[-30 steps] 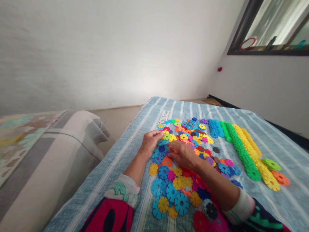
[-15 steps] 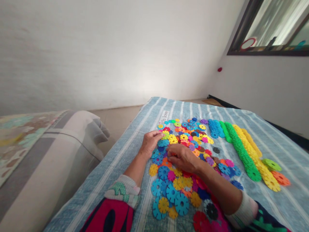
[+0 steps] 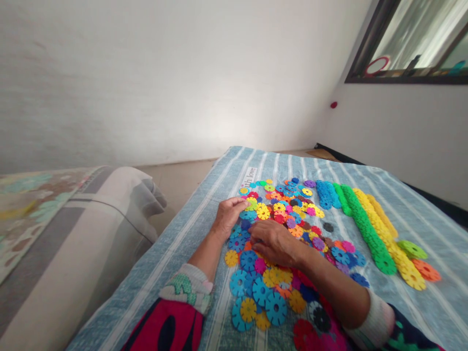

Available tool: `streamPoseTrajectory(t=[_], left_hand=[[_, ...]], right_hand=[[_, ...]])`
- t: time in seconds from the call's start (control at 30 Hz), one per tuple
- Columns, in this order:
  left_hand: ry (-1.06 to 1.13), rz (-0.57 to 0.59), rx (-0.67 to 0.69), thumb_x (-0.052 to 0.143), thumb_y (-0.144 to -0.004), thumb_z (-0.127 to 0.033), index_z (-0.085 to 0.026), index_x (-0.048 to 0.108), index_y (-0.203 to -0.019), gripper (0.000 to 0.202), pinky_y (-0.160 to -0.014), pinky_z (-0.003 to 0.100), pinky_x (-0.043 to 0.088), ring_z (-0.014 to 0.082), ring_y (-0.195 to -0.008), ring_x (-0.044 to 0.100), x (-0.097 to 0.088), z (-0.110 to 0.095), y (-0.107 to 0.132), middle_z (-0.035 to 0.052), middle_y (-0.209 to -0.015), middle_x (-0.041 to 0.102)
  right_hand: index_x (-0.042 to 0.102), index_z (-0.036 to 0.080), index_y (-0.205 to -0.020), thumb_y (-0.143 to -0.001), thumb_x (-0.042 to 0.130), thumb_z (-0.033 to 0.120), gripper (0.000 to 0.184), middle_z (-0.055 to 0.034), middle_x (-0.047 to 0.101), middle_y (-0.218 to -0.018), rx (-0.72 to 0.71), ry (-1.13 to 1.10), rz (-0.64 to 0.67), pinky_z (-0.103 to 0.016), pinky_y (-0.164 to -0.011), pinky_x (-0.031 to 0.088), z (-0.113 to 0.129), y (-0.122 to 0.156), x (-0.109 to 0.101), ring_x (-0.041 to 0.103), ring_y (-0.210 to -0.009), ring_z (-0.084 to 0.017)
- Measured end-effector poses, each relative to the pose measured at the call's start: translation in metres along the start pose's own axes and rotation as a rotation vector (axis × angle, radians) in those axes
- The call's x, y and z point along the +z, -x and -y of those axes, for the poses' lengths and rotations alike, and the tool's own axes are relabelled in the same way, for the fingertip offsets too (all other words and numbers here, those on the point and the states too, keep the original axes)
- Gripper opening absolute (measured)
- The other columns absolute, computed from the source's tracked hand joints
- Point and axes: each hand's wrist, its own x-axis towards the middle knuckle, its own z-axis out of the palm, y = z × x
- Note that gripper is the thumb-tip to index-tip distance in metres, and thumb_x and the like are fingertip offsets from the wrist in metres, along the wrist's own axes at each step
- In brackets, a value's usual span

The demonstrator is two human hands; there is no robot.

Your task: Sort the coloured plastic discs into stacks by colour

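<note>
A spread of notched plastic discs in many colours covers the middle of the bed. Over its far left edge, my left hand (image 3: 229, 217) is closed in a pinch at the rim of a lime-green notched disc (image 3: 252, 204). My right hand (image 3: 275, 240) is lower and to the right, palm down on the pile. Its fingers are bent and drawn together, with the tips hidden among the discs. Blue discs (image 3: 237, 242) lie just left of it, and a yellow disc (image 3: 263, 211) lies between the two hands.
To the right lie long stacked rows of discs: blue (image 3: 323, 196), green (image 3: 369, 231) and yellow (image 3: 393, 246). Loose lime (image 3: 412, 249) and orange (image 3: 426, 269) pieces are beside them. The striped cloth (image 3: 175, 243) covers the bed. A cushioned piece (image 3: 91, 229) stands at left, across a floor gap.
My right hand has shifted slightly left and its fingers have curled further down into the discs. My left hand stays almost where it was, at the lime-green disc.
</note>
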Motion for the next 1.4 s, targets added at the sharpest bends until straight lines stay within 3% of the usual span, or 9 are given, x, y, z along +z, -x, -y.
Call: streamPoseTrajectory(t=[0.13,0.3,0.43,0.57,0.77,1.0,1.23,1.4], left_hand=[[0.015,0.002,-0.011,0.075,-0.058,-0.037,-0.018,0.075,-0.069,0.023,-0.064,0.027,0.044,0.0151,-0.064,0.058,0.001,0.002,-0.001,-0.0007,-0.061,0.067],[0.02,0.014,-0.009,0.074,-0.06,-0.037,-0.018,0.075,-0.069,0.021,-0.064,0.028,0.044,0.0142,-0.062,0.057,0.001,0.003,-0.002,-0.0016,-0.061,0.067],[0.001,0.006,0.006,0.075,-0.059,-0.038,-0.018,0.075,-0.068,0.023,-0.067,0.028,0.045,0.0155,-0.065,0.059,0.0,0.004,-0.003,-0.0001,-0.065,0.068],[-0.001,0.006,0.006,0.076,-0.058,-0.04,-0.018,0.075,-0.07,0.025,-0.066,0.028,0.045,0.0166,-0.067,0.059,0.0,0.003,-0.002,0.0004,-0.066,0.069],[-0.002,0.003,0.005,0.076,-0.057,-0.04,-0.017,0.075,-0.068,0.025,-0.064,0.028,0.045,0.0157,-0.065,0.057,0.001,0.003,-0.002,0.0002,-0.063,0.068],[-0.01,0.006,0.014,0.075,-0.057,-0.04,-0.017,0.075,-0.068,0.025,-0.065,0.027,0.044,0.015,-0.065,0.057,0.001,0.004,-0.004,-0.0004,-0.064,0.068],[-0.008,0.005,0.023,0.075,-0.057,-0.038,-0.017,0.074,-0.067,0.023,-0.066,0.028,0.045,0.0159,-0.066,0.058,0.001,0.003,-0.003,0.0003,-0.065,0.069],[-0.033,0.005,0.015,0.075,-0.058,-0.04,-0.018,0.076,-0.073,0.027,-0.066,0.028,0.046,0.0171,-0.068,0.061,-0.001,-0.002,-0.003,0.0013,-0.068,0.071]], right_hand=[[0.055,0.018,-0.078,-0.09,0.051,0.014,0.013,-0.004,0.058,-0.08,-0.01,0.075,0.022,-0.029,-0.078,0.04,0.004,0.017,-0.004,0.052,-0.081,-0.018],[0.055,0.018,-0.078,-0.091,0.047,0.013,0.015,-0.0042,0.059,-0.08,0.03,0.044,-0.044,-0.028,-0.073,0.039,0.004,0.03,-0.009,0.051,-0.075,-0.016],[0.057,0.018,-0.076,-0.086,0.054,0.011,0.012,-0.0025,0.06,-0.078,0.138,0.027,-0.068,-0.025,-0.068,0.037,-0.001,0.018,-0.007,0.052,-0.074,-0.015],[0.06,0.019,-0.07,-0.081,0.062,0.012,0.013,-0.0011,0.062,-0.078,0.246,0.028,-0.007,-0.024,-0.069,0.037,-0.004,-0.003,-0.002,0.054,-0.078,-0.015],[0.069,0.021,-0.082,-0.086,0.059,0.021,0.011,-0.0053,0.067,-0.092,0.368,0.192,0.087,-0.027,-0.072,0.041,0.007,-0.023,0.0,0.059,-0.091,-0.02],[0.07,0.021,-0.087,-0.086,0.058,0.022,0.012,-0.0067,0.067,-0.096,0.371,0.289,0.125,-0.027,-0.07,0.043,0.012,-0.03,0.001,0.06,-0.093,-0.021],[0.07,0.021,-0.085,-0.086,0.06,0.022,0.01,-0.006,0.065,-0.093,0.35,0.27,0.075,-0.026,-0.068,0.041,0.008,-0.022,-0.001,0.06,-0.091,-0.019],[0.067,0.02,-0.093,-0.088,0.057,0.023,0.011,-0.0058,0.069,-0.093,0.333,0.3,0.055,-0.025,-0.066,0.039,0.007,-0.015,0.0,0.062,-0.085,-0.018]])
